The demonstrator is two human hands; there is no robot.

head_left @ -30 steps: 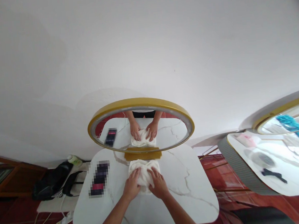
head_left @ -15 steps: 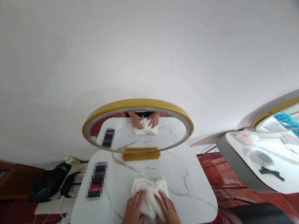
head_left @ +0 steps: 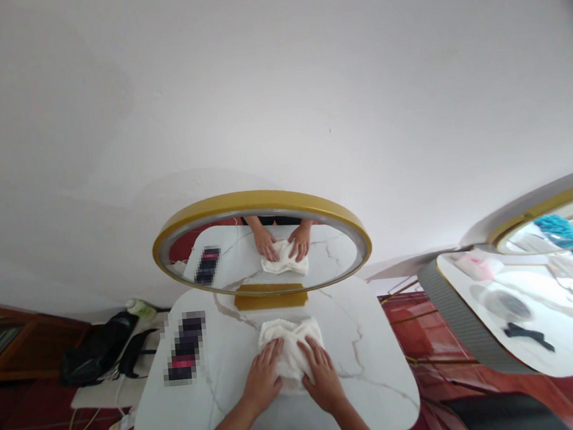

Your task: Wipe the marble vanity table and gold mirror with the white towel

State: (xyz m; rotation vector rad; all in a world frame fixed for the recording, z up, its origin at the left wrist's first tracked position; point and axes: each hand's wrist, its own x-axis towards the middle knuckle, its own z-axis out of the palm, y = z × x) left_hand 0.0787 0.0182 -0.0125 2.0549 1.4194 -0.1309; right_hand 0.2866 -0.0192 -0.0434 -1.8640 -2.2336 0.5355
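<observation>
The dark oblong item (head_left: 185, 347) near the bench's left edge is masked by coarse pixels, so any writing on it cannot be read; the print on the pale green bottle (head_left: 141, 309) beyond that edge, beside a black bag (head_left: 97, 348), is too small to make out.

Both hands are palm down with fingers somewhat spread, resting on a folded white cloth (head_left: 292, 354). The left hand (head_left: 264, 376) covers its left side, the right hand (head_left: 323, 376) its right, and a strip of cloth shows between them. The thumbs sit apart.

The cloth lies under the fingers, extending past the fingertips toward the far edge of the marbled white bench (head_left: 382, 394), about midway between near and far edges and slightly right of centre. Just beyond it is the gold base (head_left: 270, 300) of a gold-rimmed mirror (head_left: 258, 201), which reflects hands and cloth.
</observation>
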